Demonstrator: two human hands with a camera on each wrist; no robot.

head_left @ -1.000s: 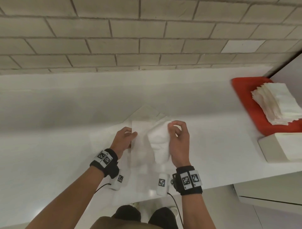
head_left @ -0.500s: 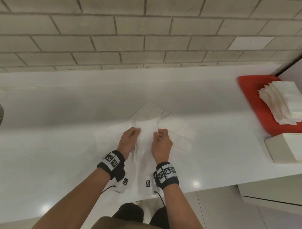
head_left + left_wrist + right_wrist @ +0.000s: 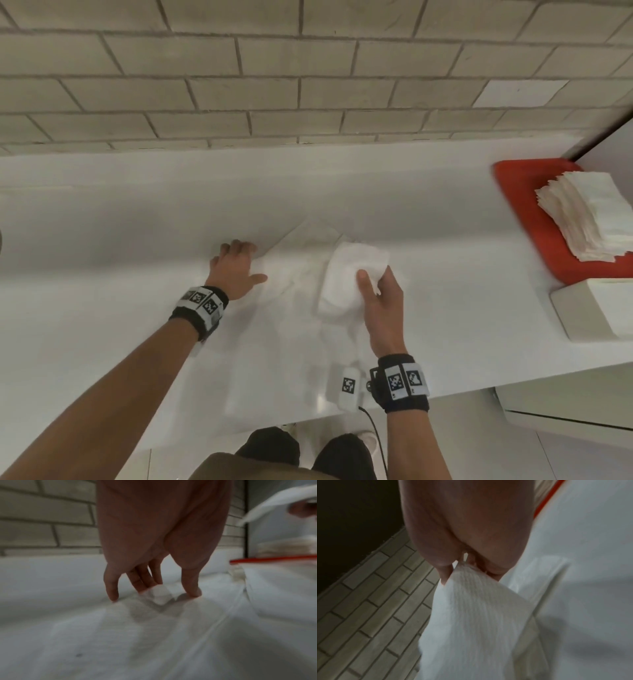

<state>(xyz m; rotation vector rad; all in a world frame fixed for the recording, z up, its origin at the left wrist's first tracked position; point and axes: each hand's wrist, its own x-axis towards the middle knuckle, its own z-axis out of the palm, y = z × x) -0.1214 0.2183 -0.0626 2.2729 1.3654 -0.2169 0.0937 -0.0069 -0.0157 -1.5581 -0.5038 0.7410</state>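
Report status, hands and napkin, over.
Left hand open, pressing spread napkins on counter. Right hand pinching one napkin, held up. Nothing in the way; tray and stack far right.

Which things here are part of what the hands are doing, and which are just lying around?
In use: left hand, resting on the flat napkin; right hand, pinching the lifted napkin.
Lying about: red tray, napkin stack, white box.

Matt paper lying on a gleaming, glossy counter (image 3: 102, 308)
The napkin (image 3: 346, 277) in the right hand (image 3: 378, 294) is showing finely ribbed, matt paper; the sheets (image 3: 291, 270) under the left hand (image 3: 236, 270) are looking equally thin and matt. Right of the right hand a red tray (image 3: 513, 192) is looking like smooth plastic; beyond the hands the brick wall (image 3: 308, 68) is looking rough and dull.
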